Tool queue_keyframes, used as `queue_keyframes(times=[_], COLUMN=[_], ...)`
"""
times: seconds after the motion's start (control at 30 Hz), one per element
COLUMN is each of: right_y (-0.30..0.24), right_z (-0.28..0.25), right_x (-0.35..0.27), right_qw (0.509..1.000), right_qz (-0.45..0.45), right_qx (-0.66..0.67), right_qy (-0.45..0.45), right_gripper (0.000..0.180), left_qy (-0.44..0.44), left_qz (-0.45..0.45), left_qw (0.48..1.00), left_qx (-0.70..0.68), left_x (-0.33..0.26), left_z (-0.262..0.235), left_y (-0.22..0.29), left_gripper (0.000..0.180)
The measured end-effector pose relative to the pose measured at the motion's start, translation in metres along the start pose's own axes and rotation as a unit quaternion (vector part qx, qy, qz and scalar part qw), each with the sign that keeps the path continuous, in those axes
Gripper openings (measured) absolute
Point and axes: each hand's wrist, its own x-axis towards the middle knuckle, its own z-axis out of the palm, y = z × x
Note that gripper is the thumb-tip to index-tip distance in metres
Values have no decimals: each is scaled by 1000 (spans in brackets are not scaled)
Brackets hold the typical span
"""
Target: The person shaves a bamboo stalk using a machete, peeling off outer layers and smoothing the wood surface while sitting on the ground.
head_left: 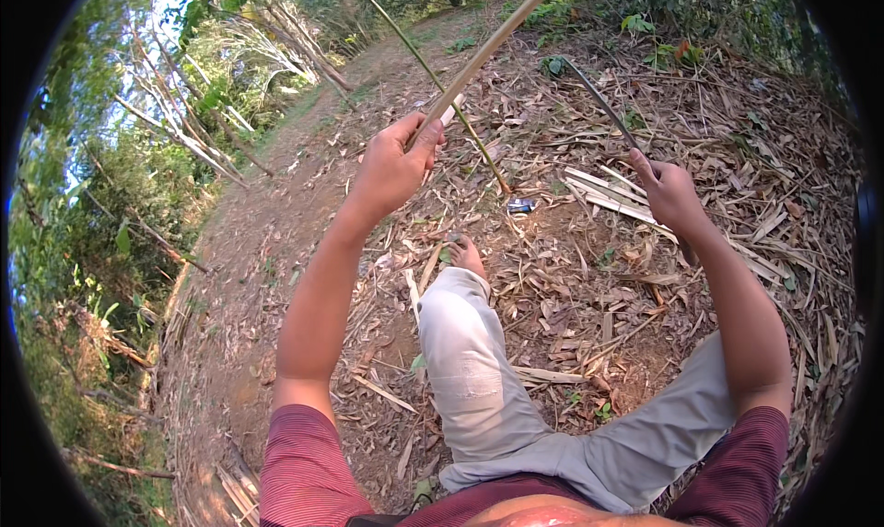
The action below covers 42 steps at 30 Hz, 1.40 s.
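My left hand [396,166] is closed around the lower end of a long, pale bamboo strip [505,37], which slants up and away to the right, past the top of the view. Off to the right, my right hand [670,193] grips a machete [599,101] by its handle. The machete's dark, narrow blade points up and to the left, apart from the strip. Most of the handle is hidden by my fingers; its dark end shows below the hand.
A thin green stem [479,146] rises from the ground behind the strip. Several split bamboo pieces [603,195] lie near my right hand. A small blue-and-dark packet [520,205] rests by the stem's base. Dry leaves cover the slope; trees and brush [101,223] line the left.
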Motion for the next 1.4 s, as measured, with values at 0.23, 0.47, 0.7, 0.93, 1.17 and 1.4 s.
queue_keyframes(times=[0.23, 0.47, 0.7, 0.93, 1.17, 1.4], right_y=[-39, -30, -38, -37, -39, -43], right_z=[-2, 22, 33, 58, 67, 57], right_x=[-28, -37, -63, -91, -86, -89], right_qw=[923, 724, 854, 984, 987, 977], right_qz=[173, 246, 175, -94, -121, -205], right_qx=[339, 639, 468, 149, 92, 43], right_qy=[-57, 82, 143, -16, -58, 47], right_gripper=[53, 16, 19, 25, 18, 18], left_qy=[81, 94, -8, -102, -215, -276], left_qz=[53, 226, 291, 223, -42, -311], left_qw=[946, 870, 837, 884, 953, 876], left_qx=[310, 427, 462, 398, 207, -245], left_x=[-37, -52, -57, -72, -95, -123], left_z=[25, 25, 23, 39, 53, 99], left_y=[16, 10, -5, 7, 6, -14], left_gripper=[35, 24, 27, 31, 35, 30])
